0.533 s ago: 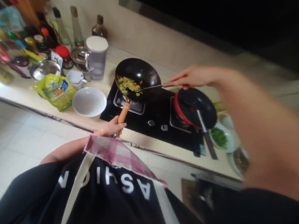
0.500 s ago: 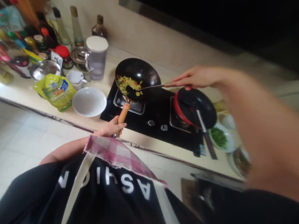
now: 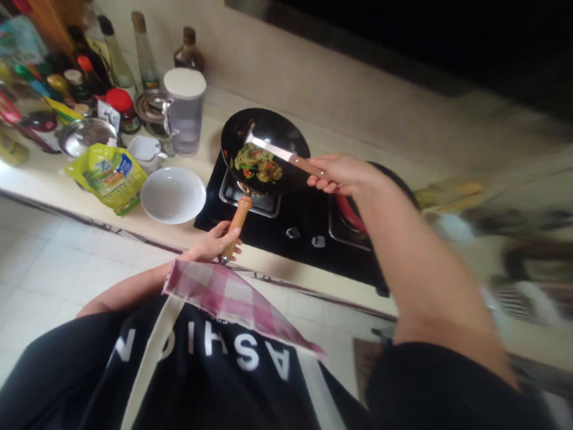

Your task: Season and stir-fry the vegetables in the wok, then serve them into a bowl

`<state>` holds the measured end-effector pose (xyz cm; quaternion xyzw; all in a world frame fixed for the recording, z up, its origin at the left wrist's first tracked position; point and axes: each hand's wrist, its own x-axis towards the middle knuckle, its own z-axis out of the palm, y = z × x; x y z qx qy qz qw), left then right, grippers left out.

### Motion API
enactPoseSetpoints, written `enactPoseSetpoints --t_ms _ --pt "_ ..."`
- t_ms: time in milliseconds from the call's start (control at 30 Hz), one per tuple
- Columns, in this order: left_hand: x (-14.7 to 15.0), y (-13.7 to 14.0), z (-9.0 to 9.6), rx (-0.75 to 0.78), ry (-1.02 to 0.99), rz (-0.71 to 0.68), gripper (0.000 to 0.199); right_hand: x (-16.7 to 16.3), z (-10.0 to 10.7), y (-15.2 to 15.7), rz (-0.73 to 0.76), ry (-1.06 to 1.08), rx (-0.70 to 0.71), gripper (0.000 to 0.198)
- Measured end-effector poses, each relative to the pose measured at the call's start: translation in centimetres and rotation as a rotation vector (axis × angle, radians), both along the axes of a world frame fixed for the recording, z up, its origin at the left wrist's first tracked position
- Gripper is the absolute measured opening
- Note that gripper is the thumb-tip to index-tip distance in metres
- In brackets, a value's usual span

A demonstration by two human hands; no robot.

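Note:
A black wok (image 3: 274, 130) with chopped green, yellow and red vegetables (image 3: 258, 164) sits on the left burner of a black gas hob (image 3: 295, 226). My left hand (image 3: 214, 242) grips the wok's wooden handle (image 3: 239, 216) at the counter's front edge. My right hand (image 3: 337, 174) holds the wooden end of a metal spatula (image 3: 267, 146), whose blade lies over the food at the wok's back. A red and black pan (image 3: 354, 211) on the right burner is mostly hidden behind my right forearm.
An empty white bowl (image 3: 172, 195) stands left of the hob, beside a green-yellow packet (image 3: 107, 174). A white-lidded jug (image 3: 184, 109), a small white cup (image 3: 144, 149), a steel bowl (image 3: 87, 136), bottles and jars crowd the back left. The right side is blurred.
My right hand has drawn in toward me and swung the spatula, lifting its blade to the wok's far side. The food has shifted toward the wok's middle. The view has turned slightly.

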<state>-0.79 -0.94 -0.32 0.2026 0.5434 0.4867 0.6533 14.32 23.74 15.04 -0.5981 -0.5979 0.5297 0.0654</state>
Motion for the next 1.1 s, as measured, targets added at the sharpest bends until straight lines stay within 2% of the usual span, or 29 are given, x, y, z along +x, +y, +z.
enactPoseSetpoints --t_ms 67,133,200,267,333,367,433,500,600,667,767,867,933,1033,1100 --pt "-1.8 -1.2 -0.6 0.056 0.118 0.066 0.049 1.5 -1.6 -1.5 -0.129 0.060 -0.137 0.027" --pt "-4.7 -3.2 -1.5 0.135 0.319 0.238 0.050 4.0 -2.5 -3.4 -0.206 0.124 -0.241 0.030" --pt "-8.5 -5.8 -2.5 0.190 0.599 0.524 0.051 6.9 -3.1 -5.4 -0.270 0.200 -0.316 0.028" --pt "-12.7 -8.5 -3.5 0.171 0.868 0.806 0.051 9.1 -3.8 -7.1 -0.301 0.246 -0.371 0.026" --pt "-16.5 -10.6 -4.7 0.134 1.058 1.060 0.053 9.9 -4.6 -8.2 -0.320 0.298 -0.405 0.023" --pt "-18.2 -11.2 -5.2 0.131 1.109 1.141 0.058 9.8 -5.1 -8.4 -0.328 0.335 -0.407 0.023" --pt "-21.0 -11.8 -6.3 0.126 1.168 1.193 0.065 8.7 -6.3 -8.3 -0.358 0.426 -0.381 0.023" --pt "-23.0 -11.5 -7.3 0.120 1.177 1.181 0.071 7.0 -7.7 -7.8 -0.406 0.510 -0.354 0.025" --pt "-25.0 -10.4 -8.6 0.102 1.111 1.201 0.076 5.2 -9.9 -7.6 -0.486 0.583 -0.355 0.027" --pt "-25.8 -9.5 -9.0 0.094 1.031 1.205 0.071 4.8 -11.1 -8.0 -0.510 0.621 -0.357 0.026" --pt "-26.3 -8.4 -8.9 0.042 0.931 1.178 0.050 4.8 -12.4 -9.0 -0.504 0.667 -0.358 0.024" --pt "-25.7 -7.7 -8.2 -0.102 0.880 1.145 0.026 4.6 -13.0 -9.7 -0.534 0.665 -0.391 0.025" --pt "-25.1 -7.4 -7.8 -0.139 0.881 1.154 0.020 4.4 -13.6 -9.8 -0.569 0.628 -0.421 0.030" --pt "-24.1 -7.8 -7.2 -0.093 0.876 1.264 0.021 4.7 -14.8 -9.6 -0.562 0.524 -0.403 0.034" --pt "-23.7 -8.7 -6.4 0.009 0.856 1.311 0.021 5.7 -15.3 -9.5 -0.428 0.419 -0.280 0.036"
